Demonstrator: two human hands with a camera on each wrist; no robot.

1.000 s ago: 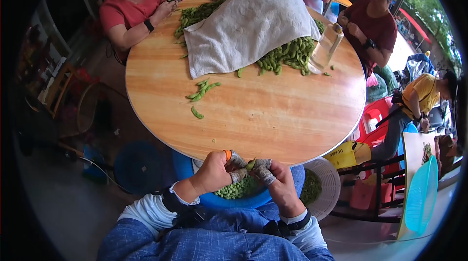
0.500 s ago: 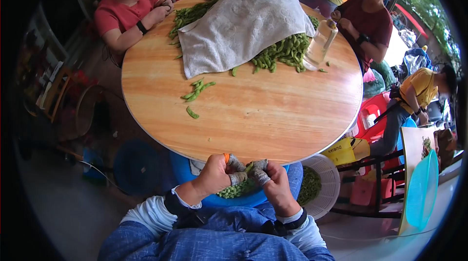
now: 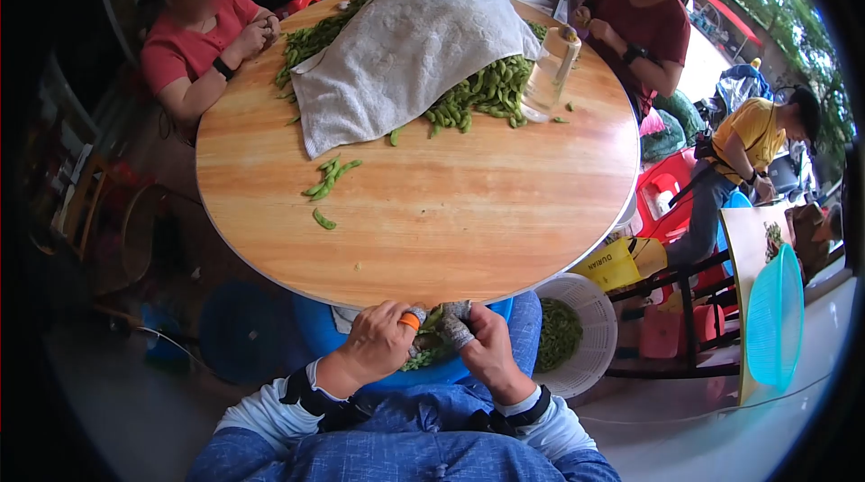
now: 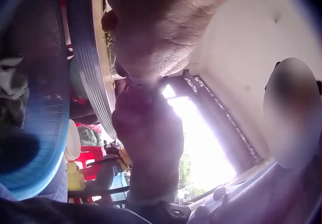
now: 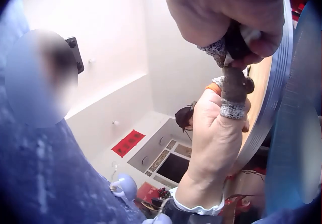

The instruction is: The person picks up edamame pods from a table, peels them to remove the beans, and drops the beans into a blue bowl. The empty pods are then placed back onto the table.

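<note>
Both hands meet over a blue basin at the near table edge, with grey knitted covers on thumbs and fingers. The left hand, an orange band on one finger, curls its fingers toward the right fingertips. Facing it, the right hand pinches with thumb and forefinger. A green edamame pod shows between the two hands, partly hidden by the fingers. Shelled green beans lie in the basin below. In the right wrist view the covered left thumb points up to the right hand's fingertips.
A white towel covers a heap of edamame pods on the round wooden table. A few loose pods lie left of centre. A clear bottle stands right. A white basket holds green pods or husks. Other people sit around.
The view has shifted, so table and basket appear further left. The left hand has turned its back more upward, its fingers lower over the basin. The hands stay close together.
</note>
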